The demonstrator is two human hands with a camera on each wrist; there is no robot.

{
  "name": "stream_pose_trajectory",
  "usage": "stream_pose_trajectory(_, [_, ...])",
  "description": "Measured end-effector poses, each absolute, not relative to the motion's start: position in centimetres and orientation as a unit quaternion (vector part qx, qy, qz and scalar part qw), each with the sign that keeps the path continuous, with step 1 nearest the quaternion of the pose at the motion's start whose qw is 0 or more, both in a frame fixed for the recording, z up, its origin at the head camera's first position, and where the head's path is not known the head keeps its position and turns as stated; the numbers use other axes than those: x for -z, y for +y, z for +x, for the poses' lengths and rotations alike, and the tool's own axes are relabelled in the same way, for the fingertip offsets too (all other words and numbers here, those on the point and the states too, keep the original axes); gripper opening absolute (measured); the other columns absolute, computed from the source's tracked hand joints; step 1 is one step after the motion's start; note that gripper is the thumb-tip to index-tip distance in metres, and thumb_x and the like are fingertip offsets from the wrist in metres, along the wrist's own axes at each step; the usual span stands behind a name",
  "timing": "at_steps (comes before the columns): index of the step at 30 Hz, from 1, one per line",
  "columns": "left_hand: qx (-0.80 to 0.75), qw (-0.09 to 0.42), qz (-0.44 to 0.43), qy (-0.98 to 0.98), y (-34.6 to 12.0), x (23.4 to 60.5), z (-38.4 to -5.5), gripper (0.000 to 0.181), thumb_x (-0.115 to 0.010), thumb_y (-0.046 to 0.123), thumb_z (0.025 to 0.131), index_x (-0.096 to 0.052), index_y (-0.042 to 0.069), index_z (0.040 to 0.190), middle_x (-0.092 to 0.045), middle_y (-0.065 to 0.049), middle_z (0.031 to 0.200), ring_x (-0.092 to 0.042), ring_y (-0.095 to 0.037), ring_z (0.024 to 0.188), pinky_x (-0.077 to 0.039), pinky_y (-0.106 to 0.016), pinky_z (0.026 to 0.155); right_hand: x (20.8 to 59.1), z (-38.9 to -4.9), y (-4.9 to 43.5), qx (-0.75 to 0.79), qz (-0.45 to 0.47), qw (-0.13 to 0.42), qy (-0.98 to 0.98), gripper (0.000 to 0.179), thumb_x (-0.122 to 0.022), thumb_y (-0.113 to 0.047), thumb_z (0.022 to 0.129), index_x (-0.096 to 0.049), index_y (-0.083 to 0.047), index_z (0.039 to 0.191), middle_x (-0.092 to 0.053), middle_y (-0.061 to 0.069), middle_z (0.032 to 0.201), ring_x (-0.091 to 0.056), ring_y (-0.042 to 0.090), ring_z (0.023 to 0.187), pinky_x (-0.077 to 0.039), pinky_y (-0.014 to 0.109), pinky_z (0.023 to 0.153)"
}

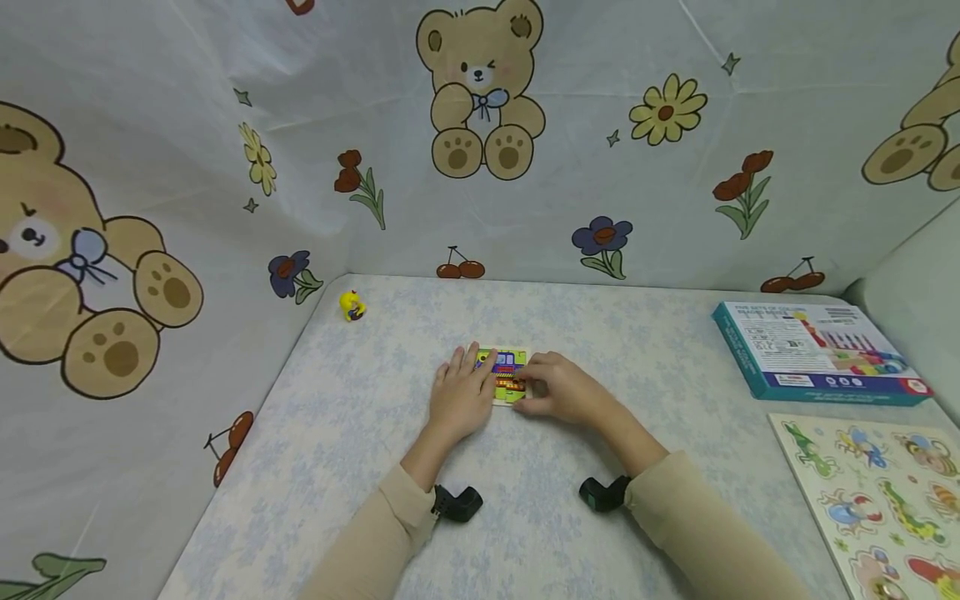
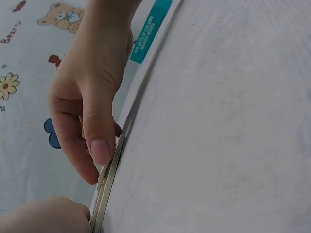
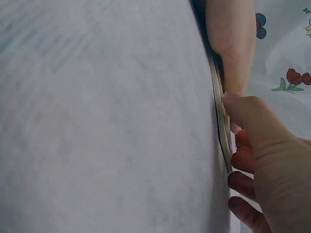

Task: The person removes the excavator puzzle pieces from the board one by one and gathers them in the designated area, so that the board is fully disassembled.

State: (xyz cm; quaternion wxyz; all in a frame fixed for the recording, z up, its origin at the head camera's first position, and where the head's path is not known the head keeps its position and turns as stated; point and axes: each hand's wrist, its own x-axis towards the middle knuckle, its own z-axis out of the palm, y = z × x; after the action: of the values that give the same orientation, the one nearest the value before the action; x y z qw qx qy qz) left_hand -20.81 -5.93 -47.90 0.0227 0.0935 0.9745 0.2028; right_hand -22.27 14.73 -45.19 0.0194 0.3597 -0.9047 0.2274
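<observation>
A small wooden puzzle board [image 1: 510, 356] with a bright vehicle picture in green, blue and orange lies flat at mid-table. Fairly straight fingers of my left hand [image 1: 461, 393] rest over its left side. From the right, my right hand [image 1: 567, 389] has its thumb and fingers bent, pinching a flat puzzle piece [image 1: 517, 385] at the board's right part. Seen edge-on in the left wrist view, that piece [image 2: 103, 177] sits slightly above the board [image 2: 112, 167]. The right wrist view shows the thumb of my right hand [image 3: 279, 150] at the board's edge [image 3: 218, 104].
At the back left stands a yellow toy duck [image 1: 352, 306]. A teal-edged box [image 1: 817, 350] lies at the right, with a wooden insect puzzle board [image 1: 817, 479] in front of it. Bear-printed cloth [image 1: 480, 217] hangs behind the table.
</observation>
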Motion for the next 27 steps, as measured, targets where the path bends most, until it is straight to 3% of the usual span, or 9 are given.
stream_pose_trajectory(3, [-0.21, 0.027, 0.091, 0.973, -5.98, 47.7, -20.77, 0.051, -0.022, 0.042, 0.108, -0.026, 0.032, 0.158, -0.014, -0.001, 0.168, -0.007, -0.027, 0.156, -0.008, -0.051, 0.125, 45.41, -22.27, 14.6, -0.232, 0.342, 0.003, -0.911, 0.039, -0.08, -0.036, 0.083, -0.074, -0.014, 0.114, -0.064, -0.004, 0.098, -0.053, 0.014, 0.086, -0.045, 0.028, 0.075])
stream_pose_trajectory(14, [-0.208, 0.035, 0.098, 0.973, -6.31, 47.87, -20.87, 0.051, -0.025, 0.043, 0.108, -0.024, 0.033, 0.158, -0.012, 0.0, 0.168, -0.006, -0.026, 0.156, -0.008, -0.051, 0.126, 45.65, -22.27, 14.64, -0.318, 0.3, -0.027, -0.899, 0.034, -0.083, -0.028, 0.08, -0.07, -0.012, 0.106, -0.067, -0.003, 0.101, -0.056, 0.014, 0.097, -0.049, 0.037, 0.089])
stream_pose_trajectory(27, [-0.189, 0.025, 0.1, 0.977, -6.2, 48.07, -20.92, 0.051, -0.025, 0.042, 0.107, -0.024, 0.033, 0.158, -0.013, 0.0, 0.168, -0.007, -0.026, 0.156, -0.01, -0.051, 0.125, 45.23, -21.9, 15.27, -0.372, 0.251, -0.032, -0.893, 0.036, -0.082, -0.022, 0.08, -0.07, -0.01, 0.112, -0.066, -0.002, 0.09, -0.052, 0.014, 0.074, -0.045, 0.025, 0.065])
